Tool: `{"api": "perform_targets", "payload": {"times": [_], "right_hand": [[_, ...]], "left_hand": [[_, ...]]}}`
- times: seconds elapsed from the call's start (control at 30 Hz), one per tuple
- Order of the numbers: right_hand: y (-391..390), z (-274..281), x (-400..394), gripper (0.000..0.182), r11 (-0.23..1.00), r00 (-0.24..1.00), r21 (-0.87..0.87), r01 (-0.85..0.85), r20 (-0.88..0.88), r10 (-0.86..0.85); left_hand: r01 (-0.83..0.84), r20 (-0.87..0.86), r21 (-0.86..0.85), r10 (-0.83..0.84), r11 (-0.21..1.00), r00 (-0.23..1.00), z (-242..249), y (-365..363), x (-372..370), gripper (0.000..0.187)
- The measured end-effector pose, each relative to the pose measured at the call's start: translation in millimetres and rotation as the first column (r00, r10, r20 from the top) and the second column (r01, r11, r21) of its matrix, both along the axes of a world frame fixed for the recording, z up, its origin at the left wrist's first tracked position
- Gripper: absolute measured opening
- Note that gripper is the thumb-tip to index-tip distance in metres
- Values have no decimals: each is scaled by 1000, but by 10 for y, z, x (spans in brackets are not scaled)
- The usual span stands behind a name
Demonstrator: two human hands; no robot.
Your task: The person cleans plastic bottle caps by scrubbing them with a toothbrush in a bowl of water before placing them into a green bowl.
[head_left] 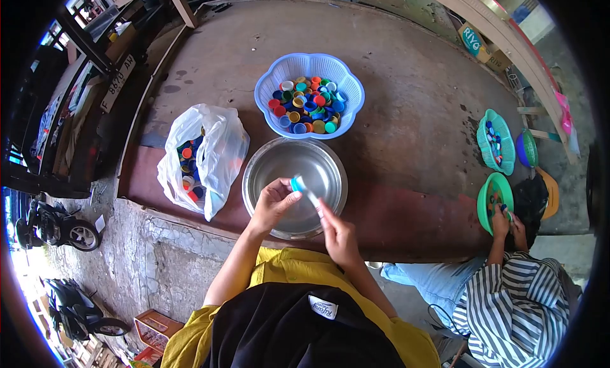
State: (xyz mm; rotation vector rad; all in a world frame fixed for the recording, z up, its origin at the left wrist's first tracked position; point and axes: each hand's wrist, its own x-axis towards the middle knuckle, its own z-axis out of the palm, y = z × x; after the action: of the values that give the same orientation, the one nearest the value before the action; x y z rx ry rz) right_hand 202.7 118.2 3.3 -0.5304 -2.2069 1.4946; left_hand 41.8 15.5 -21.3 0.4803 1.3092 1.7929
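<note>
My left hand (277,203) is closed round a blue bottle cap (297,184), held above a steel bowl (341,196). In my right hand (333,228) is a pale, slim tool (310,194) whose whitish end touches or nearly touches the cap; its exact shape is blurred. The bowl's inside looks bare metal. Just behind the bowl stands a blue plastic basket (267,82) holding several colourful caps (309,106). To the left of the bowl, an open white plastic bag (219,139) contains more caps.
At the right, a person in a striped top (515,298) works over a green bowl (483,206). Behind it are a turquoise basket (502,123) with caps and a purple and green bowl (527,149). The table's front edge (184,214) runs close to me.
</note>
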Motion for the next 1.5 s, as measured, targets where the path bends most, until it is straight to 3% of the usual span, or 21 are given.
{"api": "perform_targets", "payload": {"times": [0.07,0.13,0.17,0.27,0.4,0.53,0.63,0.7,0.73,0.9,1.0,1.03,1.13,1.17,1.23,1.37,1.47,1.5], "right_hand": [[-12,-74,7,37,997,999,67,-25,-26,27],[130,-64,-3,38,1000,1000,4,-3,30,3],[143,-53,-33,38,998,996,-28,54,-62,-56],[-10,-80,21,39,997,997,37,-64,-42,66],[130,-62,-10,40,999,999,19,34,4,-34],[-10,-87,27,37,992,1000,120,-24,3,24],[122,-57,-23,41,996,996,32,88,-37,-86],[56,-6,4,41,998,1000,62,-16,-5,16],[4,8,26,41,995,998,72,-66,16,65],[107,-30,-43,42,994,994,54,94,-54,-91],[-12,-33,10,43,993,996,89,-81,-41,85],[19,31,1,44,996,997,73,-60,51,56],[104,25,-67,44,996,998,71,53,-21,-52],[80,2,-76,44,989,989,130,66,-137,-48],[9,57,-2,44,991,999,124,-40,33,36],[73,75,-61,41,995,997,60,83,-6,-82],[-36,-7,2,44,990,998,123,-63,-4,63],[-60,1,-16,42,997,996,67,-51,-70,55]], "left_hand": [[9,-51,-1,-9,1000,999,78,-10,12,24],[30,26,21,-31,999,999,-73,-51,11,23],[42,61,31,-44,999,997,-133,-73,3,23],[29,69,55,-33,998,997,-122,-46,27,22],[41,20,47,-42,998,999,-111,-54,30,20],[43,-19,42,-42,998,999,-51,-28,-3,20],[54,-49,14,-53,998,997,-46,-43,-1,20],[71,-40,35,-70,997,997,-92,-35,-19,21],[92,-25,42,-91,995,996,-96,-52,-13,23],[81,154,113,-98,990,983,-57,-41,67,27],[103,195,144,-130,984,972,-34,-18,75,28],[104,234,173,-143,979,962,-44,-13,88,32],[125,362,291,-230,949,903,-101,27,90,35],[111,390,251,-205,962,898,-95,33,78,37],[80,450,167,-148,983,880,-20,43,110,39],[141,419,307,-267,941,868,-61,28,96,38],[86,449,176,-158,981,880,106,58,135,39],[111,440,216,-198,970,876,63,47,120,39]]}}
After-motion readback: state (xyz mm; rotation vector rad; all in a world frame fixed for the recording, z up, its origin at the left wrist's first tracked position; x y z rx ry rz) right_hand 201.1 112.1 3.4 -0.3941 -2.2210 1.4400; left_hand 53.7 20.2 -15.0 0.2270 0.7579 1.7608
